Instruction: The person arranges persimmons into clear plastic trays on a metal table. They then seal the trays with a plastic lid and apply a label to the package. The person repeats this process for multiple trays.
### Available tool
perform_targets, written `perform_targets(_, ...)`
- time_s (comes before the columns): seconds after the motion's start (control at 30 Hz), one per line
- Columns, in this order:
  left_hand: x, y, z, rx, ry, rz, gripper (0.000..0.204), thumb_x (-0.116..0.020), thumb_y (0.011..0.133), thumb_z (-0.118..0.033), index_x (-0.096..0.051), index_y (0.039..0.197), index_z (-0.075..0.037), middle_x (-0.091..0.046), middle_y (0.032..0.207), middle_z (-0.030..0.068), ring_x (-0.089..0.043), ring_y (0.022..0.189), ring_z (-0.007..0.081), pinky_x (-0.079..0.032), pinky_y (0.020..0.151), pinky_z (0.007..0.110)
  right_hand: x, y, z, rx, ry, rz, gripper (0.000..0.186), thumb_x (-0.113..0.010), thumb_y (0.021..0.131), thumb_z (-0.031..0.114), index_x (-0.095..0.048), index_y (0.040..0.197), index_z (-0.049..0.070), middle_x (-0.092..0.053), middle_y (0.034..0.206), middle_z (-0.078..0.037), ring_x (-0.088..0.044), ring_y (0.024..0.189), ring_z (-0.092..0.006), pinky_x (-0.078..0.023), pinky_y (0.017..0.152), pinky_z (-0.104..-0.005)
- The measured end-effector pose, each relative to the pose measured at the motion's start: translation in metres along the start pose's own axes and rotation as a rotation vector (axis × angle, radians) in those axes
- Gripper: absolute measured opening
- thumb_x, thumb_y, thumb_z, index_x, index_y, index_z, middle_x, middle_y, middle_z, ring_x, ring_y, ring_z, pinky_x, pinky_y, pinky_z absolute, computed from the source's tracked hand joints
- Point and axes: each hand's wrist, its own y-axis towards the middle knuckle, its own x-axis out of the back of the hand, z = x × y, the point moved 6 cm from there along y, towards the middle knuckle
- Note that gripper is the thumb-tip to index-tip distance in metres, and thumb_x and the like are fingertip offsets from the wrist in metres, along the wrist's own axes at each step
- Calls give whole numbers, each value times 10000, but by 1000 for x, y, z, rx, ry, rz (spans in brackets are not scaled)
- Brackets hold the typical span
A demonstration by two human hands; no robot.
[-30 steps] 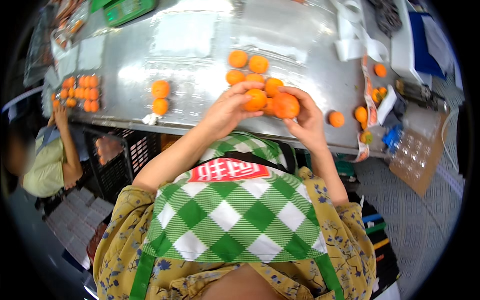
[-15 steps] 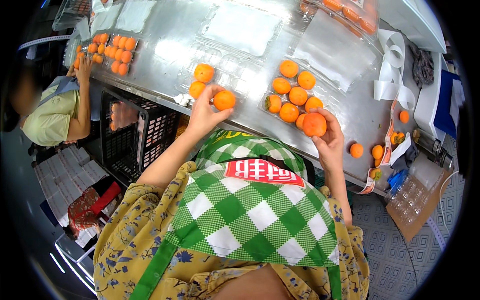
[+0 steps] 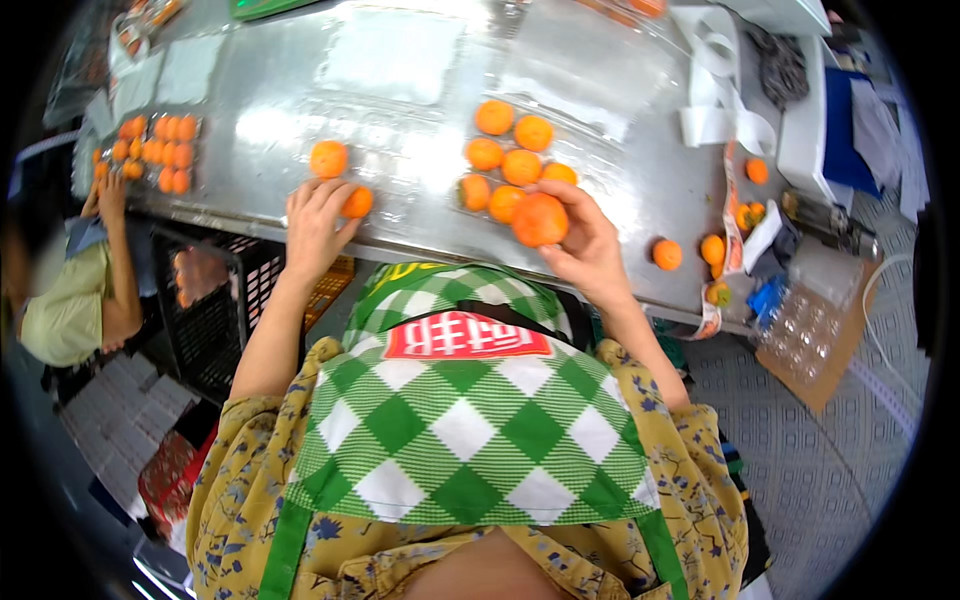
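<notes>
My left hand (image 3: 320, 225) rests over the near end of a clear, partly filled tray (image 3: 395, 180), its curled fingers on an orange fruit (image 3: 358, 200); another fruit (image 3: 329, 158) sits just beyond them. My right hand (image 3: 585, 245) grips a larger, redder fruit (image 3: 539, 219) at the near right corner of a second group of fruit (image 3: 520, 166) in a clear tray. Whatever else lies under the left fingers is hidden.
Steel table (image 3: 255, 105) with liner sheets (image 3: 390, 55); at right, loose fruit (image 3: 666, 253), white ribbon (image 3: 705, 60), cardboard with empty trays (image 3: 810, 340). At left, a co-worker (image 3: 75, 290) handles packed trays (image 3: 172, 153); a black crate (image 3: 195, 330) stands below the table edge.
My left hand has carried a fruit leftward from the right group and lowered it into the left tray. My right hand still grips its fruit beside the right group. The camera view has shifted.
</notes>
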Motion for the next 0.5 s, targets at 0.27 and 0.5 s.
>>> perform_targets(0.27, 27, 26, -56, 20, -334, -86, 491, -672, 678, -13, -600, 1160, -70, -541, 1227, 119, -501, 1119, 296, -386, 952, 382, -7, -1, 18, 270, -382, -89, 550, -690, 685, -38, -505, 1195, 48, -541, 1190, -107, -549, 1104, -198, -484, 888, -308)
perform_targets(0.5, -7, 52, -150, 435, -1772, 485, 605, -665, 829, -106, -389, 1357, -4, -547, 1220, 120, -562, 1105, 204, -471, 943, 348, -35, 3, 30, 528, -653, -110, 534, -714, 645, -26, -518, 1136, 54, -500, 1242, -126, -534, 1108, -270, -481, 875, -346)
